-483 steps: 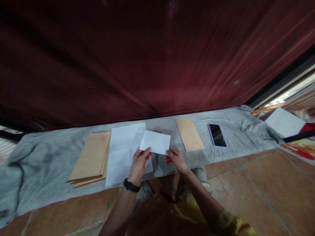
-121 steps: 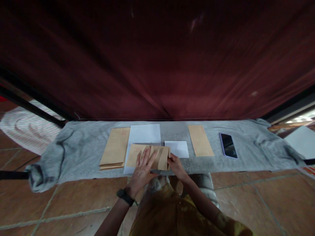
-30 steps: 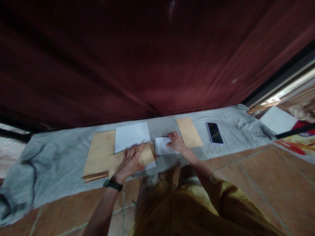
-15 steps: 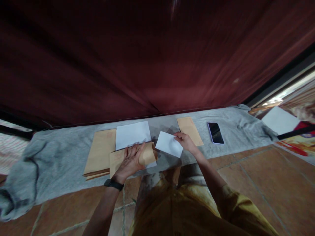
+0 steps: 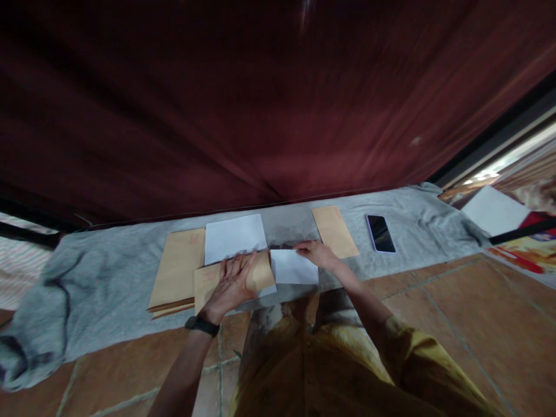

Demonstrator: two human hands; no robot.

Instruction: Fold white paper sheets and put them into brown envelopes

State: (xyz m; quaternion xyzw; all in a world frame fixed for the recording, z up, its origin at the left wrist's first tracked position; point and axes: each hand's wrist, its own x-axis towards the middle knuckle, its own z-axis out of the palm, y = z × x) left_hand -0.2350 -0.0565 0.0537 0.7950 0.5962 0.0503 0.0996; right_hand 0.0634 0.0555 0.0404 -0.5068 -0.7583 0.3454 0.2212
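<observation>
My left hand lies flat, fingers spread, on a brown envelope whose open end faces right. My right hand pinches the far edge of a folded white paper, whose left edge meets the envelope's mouth. Both rest on a grey cloth spread over the floor. The envelope lies partly over a white sheet.
A stack of brown envelopes lies left of the white sheet. A single brown envelope and a dark phone lie to the right. A dark red curtain hangs behind. Tiled floor is in front.
My right hand picked the folded white paper up off the cloth and brought it left to the mouth of the envelope. My left hand stayed flat on the envelope.
</observation>
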